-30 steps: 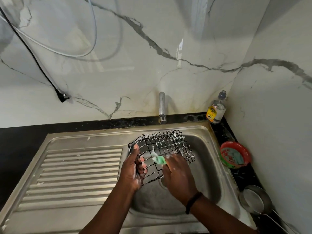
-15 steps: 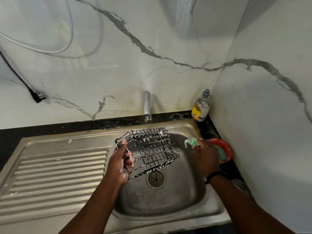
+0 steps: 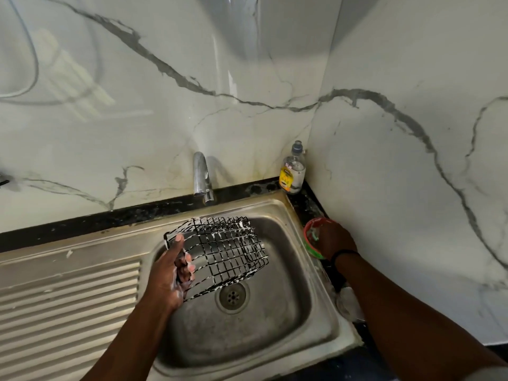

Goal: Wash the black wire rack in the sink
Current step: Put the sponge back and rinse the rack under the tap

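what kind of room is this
Most likely a home kitchen, at the washing-up corner: a steel sink with a ribbed drainboard, a tap against marble-look wall panels, and a dish soap bottle in the corner.

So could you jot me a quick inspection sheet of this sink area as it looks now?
Surface: steel sink with ribbed drainboard; no water seen running from the tap.
Job's things: black wire rack, streaked with white suds, held above the drain.
Clutter: red-rimmed bowl; soap bottle in the corner.
Grips: left hand grips the rack's edge; right hand reaches into the bowl, fingers hidden.
Cables: pale cord on the wall.
Surroundings: marbled wall tiles.
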